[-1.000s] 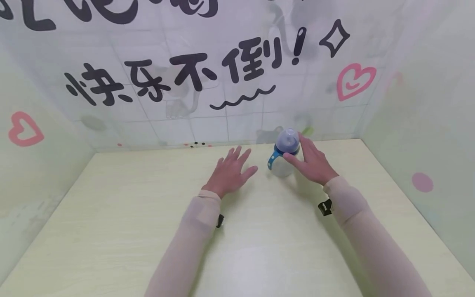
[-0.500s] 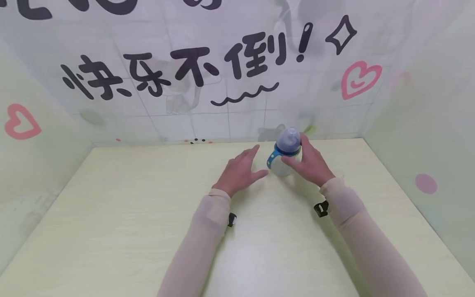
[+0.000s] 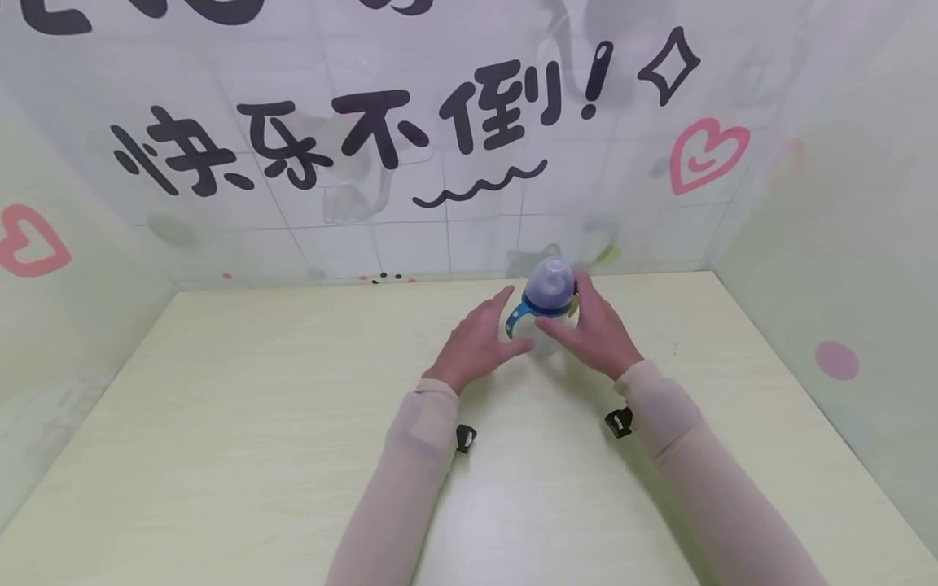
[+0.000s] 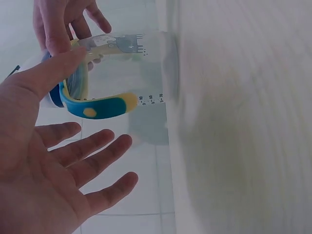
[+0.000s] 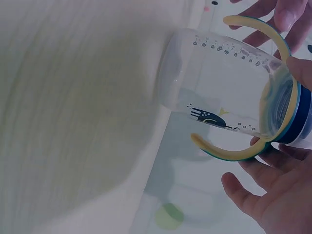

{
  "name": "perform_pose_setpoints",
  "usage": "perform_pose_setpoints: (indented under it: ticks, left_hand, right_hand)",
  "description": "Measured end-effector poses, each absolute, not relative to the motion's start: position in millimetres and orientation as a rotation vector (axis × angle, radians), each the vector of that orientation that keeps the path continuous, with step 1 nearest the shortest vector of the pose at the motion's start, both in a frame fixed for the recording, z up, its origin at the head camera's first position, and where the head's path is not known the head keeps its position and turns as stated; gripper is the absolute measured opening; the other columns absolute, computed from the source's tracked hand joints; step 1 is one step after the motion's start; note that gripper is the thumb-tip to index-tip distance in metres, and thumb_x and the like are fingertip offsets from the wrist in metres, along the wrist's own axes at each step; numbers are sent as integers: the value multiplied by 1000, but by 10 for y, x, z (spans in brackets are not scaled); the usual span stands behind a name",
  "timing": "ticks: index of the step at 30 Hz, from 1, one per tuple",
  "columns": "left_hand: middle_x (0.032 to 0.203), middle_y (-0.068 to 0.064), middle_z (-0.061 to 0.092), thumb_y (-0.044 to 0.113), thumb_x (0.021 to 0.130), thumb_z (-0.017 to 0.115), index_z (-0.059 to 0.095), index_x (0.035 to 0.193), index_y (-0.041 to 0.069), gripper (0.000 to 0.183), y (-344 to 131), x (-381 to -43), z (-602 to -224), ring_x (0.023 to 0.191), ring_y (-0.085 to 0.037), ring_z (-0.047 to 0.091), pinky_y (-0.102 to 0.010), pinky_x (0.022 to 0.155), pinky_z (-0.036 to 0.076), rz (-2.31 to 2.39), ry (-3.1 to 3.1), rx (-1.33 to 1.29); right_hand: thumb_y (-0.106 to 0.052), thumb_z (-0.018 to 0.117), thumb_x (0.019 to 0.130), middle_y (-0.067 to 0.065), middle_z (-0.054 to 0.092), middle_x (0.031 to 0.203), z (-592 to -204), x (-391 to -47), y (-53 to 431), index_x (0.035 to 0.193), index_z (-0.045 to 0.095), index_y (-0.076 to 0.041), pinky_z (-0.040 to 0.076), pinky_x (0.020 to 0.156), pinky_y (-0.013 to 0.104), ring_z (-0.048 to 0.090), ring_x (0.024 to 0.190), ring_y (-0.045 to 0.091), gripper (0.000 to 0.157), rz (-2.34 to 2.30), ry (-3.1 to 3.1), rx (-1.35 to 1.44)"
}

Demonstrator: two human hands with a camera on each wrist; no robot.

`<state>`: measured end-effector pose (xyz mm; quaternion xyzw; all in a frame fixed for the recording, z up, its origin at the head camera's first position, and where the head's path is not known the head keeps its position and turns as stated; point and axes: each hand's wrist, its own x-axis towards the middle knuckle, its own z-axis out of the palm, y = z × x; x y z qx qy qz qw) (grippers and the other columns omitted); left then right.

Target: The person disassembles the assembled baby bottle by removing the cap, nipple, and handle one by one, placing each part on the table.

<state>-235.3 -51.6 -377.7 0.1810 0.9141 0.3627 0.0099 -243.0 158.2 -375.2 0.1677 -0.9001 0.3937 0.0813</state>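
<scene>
A clear baby bottle [image 3: 550, 283] with a translucent lilac cap stands near the back of the table, its base at the tabletop. Blue and yellow handles [image 4: 100, 107] curve from its dark blue collar [image 5: 298, 116]. Measuring marks and a small animal print show on the clear wall [image 5: 219, 83]. My right hand [image 3: 601, 332] holds the bottle around the collar and cap from the right, thumb in front and fingers behind. On the other side, my left hand [image 3: 472, 346] is spread beside the handle, its fingers [image 4: 100, 148] extended and its thumb overlapping the bottle in the left wrist view.
The pale wood-grain table [image 3: 256, 439] runs back to a white wall covering [image 3: 410, 252] with large black characters. Side panels [image 3: 843, 268] with hearts and dots flank it. Black wrist devices [image 3: 619, 422] sit under both cuffs.
My left hand has moved right, up beside the bottle. The right hand has closed around the bottle's top, and both have shifted slightly left.
</scene>
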Motion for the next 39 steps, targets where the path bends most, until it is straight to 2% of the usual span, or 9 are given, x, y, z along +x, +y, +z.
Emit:
perform_pose_setpoints:
  ticks: [9, 22, 30, 39]
  left_hand:
    - [144, -9, 52, 44, 84, 77, 36, 153, 14, 85, -520, -2344, -3801, 121, -26, 54, -50, 100, 44, 1226, 2853, 563]
    - [135, -5, 60, 39, 79, 84, 48, 145, 14, 78, -578, -2357, -3843, 116, -19, 59, -42, 100, 45, 1327, 2797, 558]
    - [128, -5, 64, 38, 79, 84, 55, 137, 11, 70, -607, -2369, -3866, 110, -18, 59, -40, 99, 46, 1354, 2759, 550]
    - [112, -2, 68, 46, 76, 84, 60, 129, 12, 68, -624, -2379, -3846, 94, -18, 60, -38, 85, 49, 1282, 2831, 572]
  right_hand:
    - [-39, 75, 87, 15, 51, 142, -3725, -2321, 1463, 148, 31, -7, 42, 100, 56, 52, 126, 31, 81, 1159, -2716, 530]
    - [-38, 78, 85, 15, 57, 135, -3751, -2229, 1340, 147, 34, -6, 47, 90, 53, 58, 113, 30, 82, 1100, -2692, 552]
    - [-40, 78, 85, 15, 56, 136, -3746, -2187, 1316, 147, 35, -7, 47, 92, 54, 58, 116, 31, 82, 1087, -2681, 545]
    - [-40, 76, 87, 12, 56, 137, -3691, -2172, 1341, 148, 35, -9, 45, 95, 54, 56, 119, 29, 80, 1121, -2676, 586]
